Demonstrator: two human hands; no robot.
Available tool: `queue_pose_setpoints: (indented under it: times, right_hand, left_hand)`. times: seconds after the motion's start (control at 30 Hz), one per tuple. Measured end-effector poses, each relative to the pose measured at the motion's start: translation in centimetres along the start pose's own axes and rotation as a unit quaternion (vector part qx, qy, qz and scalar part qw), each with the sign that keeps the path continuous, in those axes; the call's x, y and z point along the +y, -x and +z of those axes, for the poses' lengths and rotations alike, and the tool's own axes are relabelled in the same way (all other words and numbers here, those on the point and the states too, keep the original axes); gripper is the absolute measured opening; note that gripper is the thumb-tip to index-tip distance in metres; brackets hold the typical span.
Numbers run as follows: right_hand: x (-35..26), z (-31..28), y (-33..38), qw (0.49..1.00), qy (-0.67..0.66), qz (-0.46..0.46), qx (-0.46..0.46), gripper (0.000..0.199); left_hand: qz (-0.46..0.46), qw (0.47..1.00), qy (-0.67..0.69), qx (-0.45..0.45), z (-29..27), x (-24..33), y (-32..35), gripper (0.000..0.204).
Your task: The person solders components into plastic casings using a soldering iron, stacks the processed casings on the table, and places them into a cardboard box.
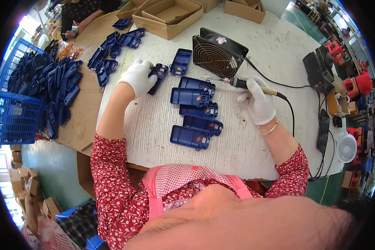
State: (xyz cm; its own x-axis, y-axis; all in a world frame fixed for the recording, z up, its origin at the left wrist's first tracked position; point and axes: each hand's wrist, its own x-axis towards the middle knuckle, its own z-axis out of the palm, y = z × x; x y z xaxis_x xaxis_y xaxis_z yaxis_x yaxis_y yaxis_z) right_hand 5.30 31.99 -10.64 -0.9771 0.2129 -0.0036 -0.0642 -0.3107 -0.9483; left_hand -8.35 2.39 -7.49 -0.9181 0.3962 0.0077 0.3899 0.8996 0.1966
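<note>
The left hand (136,78) grips 1 blue casing (158,77) at its thumb side; the right hand (257,102) clasps a soldering iron (239,83).

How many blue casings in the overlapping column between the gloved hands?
5, far to near: first casing, second casing, third casing, fourth casing, fifth casing nearest the apron. More may hide underneath.
</note>
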Motion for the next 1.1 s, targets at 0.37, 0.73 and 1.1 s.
queue_pose_setpoints:
  times: [0.37,0.73,1.1]
  right_hand:
    - [0.0,0.2,0.1,1.000,0.015,-0.004,-0.014,0.025]
    - [-0.1,0.5,0.3,1.000,0.011,-0.006,-0.021,0.025]
    - [-0.5,0.6,0.8,0.995,0.078,0.008,-0.054,0.021]
  left_hand:
    - [0.074,0.987,0.110,0.089,0.5,-0.8,-0.6,0.015]
    - [0.183,0.940,0.259,0.127,1.6,3.9,1.2,0.012]
    - [0.164,0.945,0.269,0.089,1.8,5.2,1.7,0.012]
